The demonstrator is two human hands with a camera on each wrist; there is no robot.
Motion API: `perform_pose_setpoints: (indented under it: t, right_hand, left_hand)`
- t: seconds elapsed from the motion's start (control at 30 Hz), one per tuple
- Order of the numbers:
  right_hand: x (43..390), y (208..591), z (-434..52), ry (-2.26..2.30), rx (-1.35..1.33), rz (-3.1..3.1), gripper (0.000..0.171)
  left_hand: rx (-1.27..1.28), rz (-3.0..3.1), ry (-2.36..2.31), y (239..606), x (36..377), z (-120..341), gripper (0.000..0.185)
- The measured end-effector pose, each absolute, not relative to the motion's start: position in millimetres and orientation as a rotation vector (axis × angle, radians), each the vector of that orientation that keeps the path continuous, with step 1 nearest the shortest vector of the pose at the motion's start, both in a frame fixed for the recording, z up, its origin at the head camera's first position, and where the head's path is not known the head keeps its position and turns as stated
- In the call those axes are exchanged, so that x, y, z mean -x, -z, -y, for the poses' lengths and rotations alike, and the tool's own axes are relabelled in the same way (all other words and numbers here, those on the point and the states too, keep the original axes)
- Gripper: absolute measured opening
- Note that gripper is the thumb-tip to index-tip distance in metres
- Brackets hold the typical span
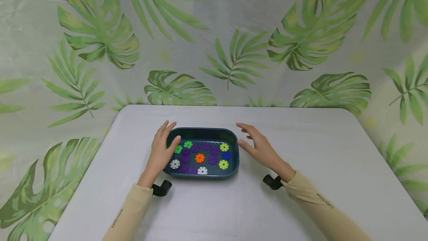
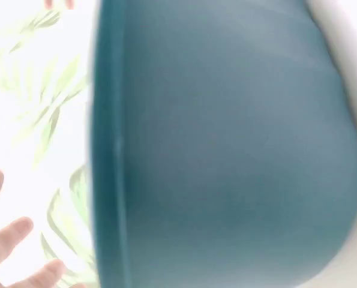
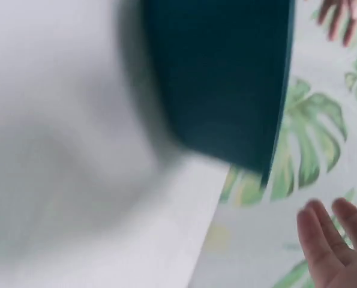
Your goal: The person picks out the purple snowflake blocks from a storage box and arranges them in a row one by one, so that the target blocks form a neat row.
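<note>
While my head view takes in everything at once, the wrist views only catch slices. Biggest item: the white counter [image 1: 301, 181], backed by a leaf-print curtain [image 1: 301, 40]. Mid-counter sits the dark teal tray [image 1: 204, 132], long side toward me.

My left hand [image 1: 161, 150] rests against the tray's left end, fingers straight, thumb hooked over the rim; grip spread, nothing pinched. My right hand [image 1: 257, 145] is just off the tray's right end, fingers extended and relaxed; thumb tip looks at or very near the wall, contact unclear. Grip spread too.

Tray contents show in the head view only: small gear-shaped discs, mostly purple, plus an orange disc [image 1: 199, 157] in the middle, white disc [image 1: 175, 164] at front left, yellow-green disc [image 1: 223, 164] at front right, blue disc [image 1: 226, 156] just behind that.

Left wrist view: only the tray's outer wall [image 2: 226, 150], close and blurred, and my fingertips [image 2: 13, 231] at lower left. Right wrist view: tray wall [image 3: 226, 78], counter surface [image 3: 64, 180], my fingertips [image 3: 325, 240] apart from the tray. No discs in either.
</note>
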State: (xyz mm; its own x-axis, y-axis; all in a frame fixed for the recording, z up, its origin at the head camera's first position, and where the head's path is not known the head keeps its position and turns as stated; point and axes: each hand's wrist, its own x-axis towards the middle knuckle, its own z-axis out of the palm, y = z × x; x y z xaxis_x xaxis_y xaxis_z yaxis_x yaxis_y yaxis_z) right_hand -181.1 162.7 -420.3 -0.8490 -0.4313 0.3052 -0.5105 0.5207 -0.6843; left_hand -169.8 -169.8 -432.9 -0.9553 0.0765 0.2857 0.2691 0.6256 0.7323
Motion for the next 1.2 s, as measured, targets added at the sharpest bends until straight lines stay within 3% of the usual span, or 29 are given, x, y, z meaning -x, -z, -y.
perform_pose_setpoints:
  t: [0.17,0.4,0.83,1.2]
  right_hand:
    - [180,417,-131,-1.804,-0.86,2.701,0.044]
    - [186,422,-100,-2.247,-0.839,2.82,0.041]
    - [190,435,-71,-2.004,-0.47,3.195,0.032]
    - [194,448,-63,-1.9,-0.472,3.175,0.021]
  left_hand:
    - [0.129,2.382,1.839,443,172,190,0.046]
    - [-0.01,2.056,2.469,468,174,200,0.048]
    - [-0.097,2.064,2.473,485,176,202,0.044]
    - [-0.097,2.042,2.528,488,176,203,0.045]
